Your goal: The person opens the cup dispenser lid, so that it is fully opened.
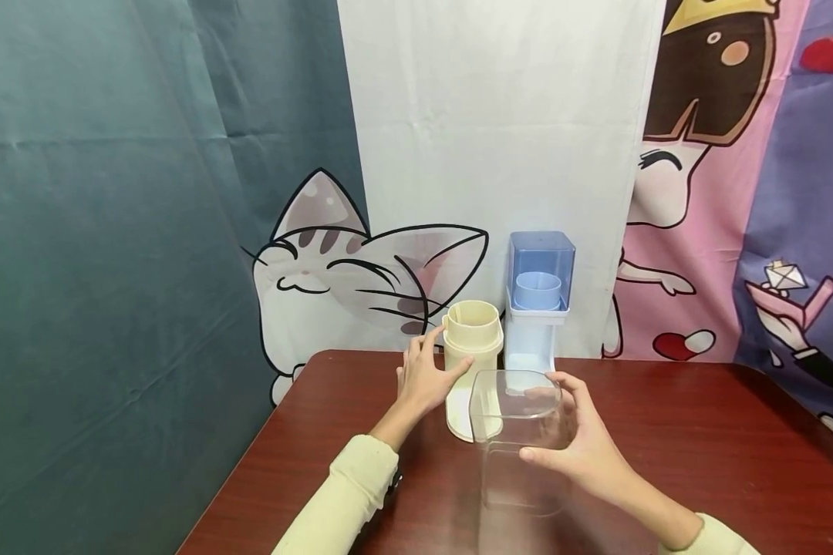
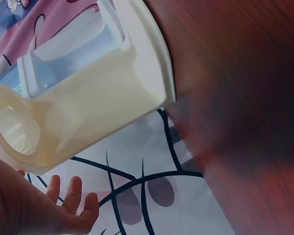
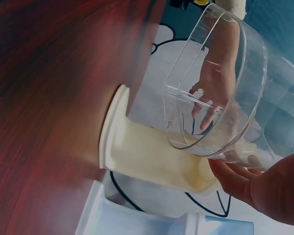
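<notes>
A cream dispenser stand (image 1: 473, 347) with a round collar on top and a flat foot stands upright on the table. My left hand (image 1: 426, 381) is at its upper left side, fingers spread and thumb toward the front of the collar. In the left wrist view, the fingers (image 2: 74, 193) of that hand show loosely extended beside the collar. My right hand (image 1: 583, 443) grips a clear plastic container (image 1: 517, 432) from its right side, thumb in front and fingers behind. The container is in front of the stand and overlaps its foot in the head view.
A blue and white dispenser (image 1: 537, 301) with a translucent blue top stands just right of the cream one, near the back edge. The dark red wooden table (image 1: 666, 447) reaches back to a printed cloth backdrop (image 1: 500, 116).
</notes>
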`<state>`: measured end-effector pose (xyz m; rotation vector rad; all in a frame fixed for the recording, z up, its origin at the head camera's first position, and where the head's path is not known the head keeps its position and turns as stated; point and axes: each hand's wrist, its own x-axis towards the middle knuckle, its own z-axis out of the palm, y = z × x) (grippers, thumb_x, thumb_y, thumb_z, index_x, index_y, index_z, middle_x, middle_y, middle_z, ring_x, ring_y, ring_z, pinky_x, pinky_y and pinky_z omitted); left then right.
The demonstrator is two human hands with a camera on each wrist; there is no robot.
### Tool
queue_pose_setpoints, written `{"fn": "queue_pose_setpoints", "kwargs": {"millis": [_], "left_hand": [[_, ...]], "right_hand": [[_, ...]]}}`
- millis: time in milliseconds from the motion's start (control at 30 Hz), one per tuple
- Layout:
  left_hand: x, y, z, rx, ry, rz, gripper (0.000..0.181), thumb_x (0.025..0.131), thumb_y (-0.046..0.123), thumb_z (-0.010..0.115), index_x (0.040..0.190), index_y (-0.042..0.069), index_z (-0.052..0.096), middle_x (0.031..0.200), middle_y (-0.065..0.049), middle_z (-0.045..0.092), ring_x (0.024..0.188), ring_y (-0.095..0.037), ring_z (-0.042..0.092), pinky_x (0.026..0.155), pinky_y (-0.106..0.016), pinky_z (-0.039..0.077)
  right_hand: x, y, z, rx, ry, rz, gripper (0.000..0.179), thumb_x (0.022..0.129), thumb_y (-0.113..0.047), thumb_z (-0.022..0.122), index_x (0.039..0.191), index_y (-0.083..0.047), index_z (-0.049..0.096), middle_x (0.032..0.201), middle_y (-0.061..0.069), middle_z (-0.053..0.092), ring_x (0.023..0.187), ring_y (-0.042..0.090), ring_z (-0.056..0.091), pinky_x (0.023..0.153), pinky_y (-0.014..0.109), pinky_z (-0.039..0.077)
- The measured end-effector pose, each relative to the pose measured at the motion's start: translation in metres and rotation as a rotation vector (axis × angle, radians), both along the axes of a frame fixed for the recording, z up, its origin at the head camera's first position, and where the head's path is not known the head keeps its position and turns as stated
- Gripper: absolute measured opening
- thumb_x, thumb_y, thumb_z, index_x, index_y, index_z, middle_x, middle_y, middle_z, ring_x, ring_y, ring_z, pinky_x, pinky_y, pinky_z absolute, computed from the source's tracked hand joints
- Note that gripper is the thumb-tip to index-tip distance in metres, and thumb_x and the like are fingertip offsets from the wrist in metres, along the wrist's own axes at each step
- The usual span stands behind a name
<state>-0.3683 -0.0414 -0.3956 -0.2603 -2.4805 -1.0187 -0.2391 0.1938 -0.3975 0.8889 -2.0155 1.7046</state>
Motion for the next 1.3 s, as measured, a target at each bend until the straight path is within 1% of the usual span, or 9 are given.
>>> {"fn": "queue_pose_setpoints", "kwargs": {"millis": [100,200,300,500,633,933,1067,1167,1300], "left_hand": [[-0.005,-0.001,0.001,-0.023,0.012,0.004,0.083,0.078,0.074,0.063,0.148,0.036,0.041,0.135,-0.006,0.045,0.123,-0.027,0.044,0.09,-0.05,0.037],[-0.011,-0.001,0.001,-0.042,0.018,0.004,0.083,0.078,0.074,0.062,0.148,0.035,0.042,0.136,-0.007,0.045,0.121,-0.027,0.045,0.088,-0.048,0.037],[-0.017,-0.002,0.001,-0.043,0.009,-0.003,0.083,0.079,0.074,0.06,0.149,0.035,0.041,0.137,-0.007,0.044,0.122,-0.027,0.045,0.088,-0.049,0.036],[-0.031,-0.003,-0.002,-0.006,-0.013,-0.014,0.083,0.079,0.075,0.06,0.149,0.039,0.038,0.136,-0.008,0.044,0.122,-0.026,0.045,0.088,-0.05,0.038],[-0.04,-0.003,-0.001,0.007,-0.017,-0.017,0.083,0.078,0.075,0.061,0.15,0.041,0.036,0.136,-0.008,0.044,0.121,-0.026,0.045,0.088,-0.051,0.037],[-0.053,-0.002,0.003,0.012,-0.044,-0.028,0.082,0.08,0.073,0.062,0.15,0.042,0.035,0.136,-0.008,0.044,0.118,-0.028,0.046,0.09,-0.054,0.035],[-0.059,-0.002,0.003,-0.005,-0.045,-0.019,0.081,0.081,0.074,0.06,0.151,0.041,0.034,0.136,-0.009,0.043,0.117,-0.028,0.045,0.088,-0.053,0.036],[-0.064,-0.004,0.004,-0.021,-0.048,-0.009,0.081,0.081,0.074,0.059,0.151,0.042,0.034,0.137,-0.009,0.042,0.119,-0.029,0.044,0.09,-0.054,0.035],[-0.07,-0.004,0.005,-0.044,-0.052,-0.006,0.082,0.08,0.076,0.058,0.151,0.043,0.034,0.139,-0.009,0.041,0.121,-0.031,0.044,0.091,-0.056,0.035]], "right_hand": [[-0.004,-0.001,-0.002,0.046,-0.022,-0.06,0.096,0.067,0.009,0.085,0.142,-0.005,0.027,0.123,0.004,0.058,0.093,0.016,0.066,0.076,0.029,0.056],[-0.007,-0.002,-0.004,0.091,-0.034,-0.121,0.097,0.065,0.001,0.089,0.142,-0.008,0.03,0.121,0.008,0.057,0.092,0.013,0.065,0.076,0.028,0.054],[-0.009,-0.002,-0.006,0.119,-0.048,-0.151,0.097,0.065,-0.003,0.09,0.142,-0.01,0.03,0.121,0.012,0.056,0.092,0.012,0.063,0.076,0.028,0.053],[-0.015,-0.007,-0.009,0.116,-0.062,-0.143,0.095,0.066,-0.004,0.09,0.14,-0.01,0.031,0.122,0.013,0.056,0.093,0.011,0.063,0.077,0.028,0.053],[-0.018,-0.01,-0.012,0.112,-0.056,-0.129,0.093,0.066,-0.005,0.09,0.139,-0.009,0.032,0.122,0.012,0.056,0.093,0.013,0.063,0.077,0.028,0.052],[-0.03,-0.02,-0.018,0.101,-0.075,-0.115,0.091,0.066,-0.004,0.09,0.136,-0.007,0.033,0.122,0.013,0.057,0.094,0.011,0.064,0.077,0.028,0.053],[-0.033,-0.025,-0.017,0.154,-0.063,-0.171,0.092,0.065,-0.014,0.093,0.136,-0.011,0.035,0.122,0.008,0.059,0.102,0.014,0.061,0.084,0.028,0.049],[-0.036,-0.029,-0.017,0.193,-0.048,-0.208,0.094,0.063,-0.02,0.094,0.136,-0.012,0.036,0.122,0.006,0.06,0.107,0.018,0.058,0.087,0.03,0.046],[-0.043,-0.033,-0.018,0.203,-0.055,-0.219,0.094,0.062,-0.021,0.095,0.135,-0.012,0.036,0.121,0.008,0.059,0.102,0.015,0.059,0.084,0.03,0.048]]}}
